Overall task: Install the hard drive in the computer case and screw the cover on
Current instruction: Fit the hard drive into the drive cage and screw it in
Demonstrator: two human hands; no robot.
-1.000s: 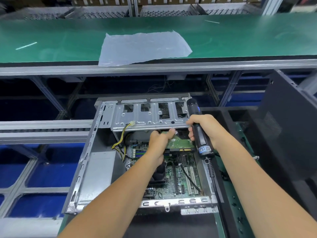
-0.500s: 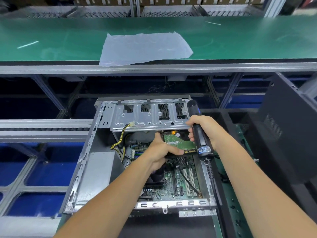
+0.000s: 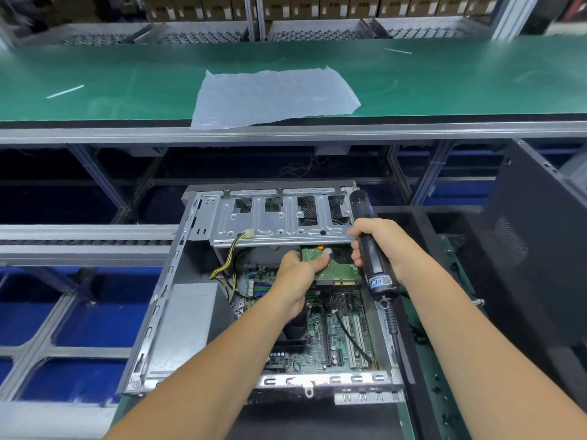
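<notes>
**Hard drive held at the mouth of the drive cage, board side up**

The hard drive (image 3: 336, 269) is gripped by the left hand (image 3: 297, 281), whose fingers (image 3: 322, 259) are curled over the drive's left far corner and pressed onto its green circuit board. The drive lies just ahead of and to the right of that hand, inside the open computer case (image 3: 178, 328), directly beneath the front lip of the drive cage (image 3: 279, 220). Its long axis appears to run from the person toward the cage, with the connector edge at the near end (the far end is hidden under the cage, so the depth of insertion cannot be told).

The left hand is the nearer one to the drive and is the only one touching it. The right hand (image 3: 386, 246) is wrapped shut around an electric screwdriver (image 3: 373, 252), held upright just to the right of the drive, beside the cage's right end.

The coming move is judged to be a push away from the person, along the drive's long axis, into the cage. The cover (image 3: 540, 249) stands apart at the right, not yet fitted.
</notes>
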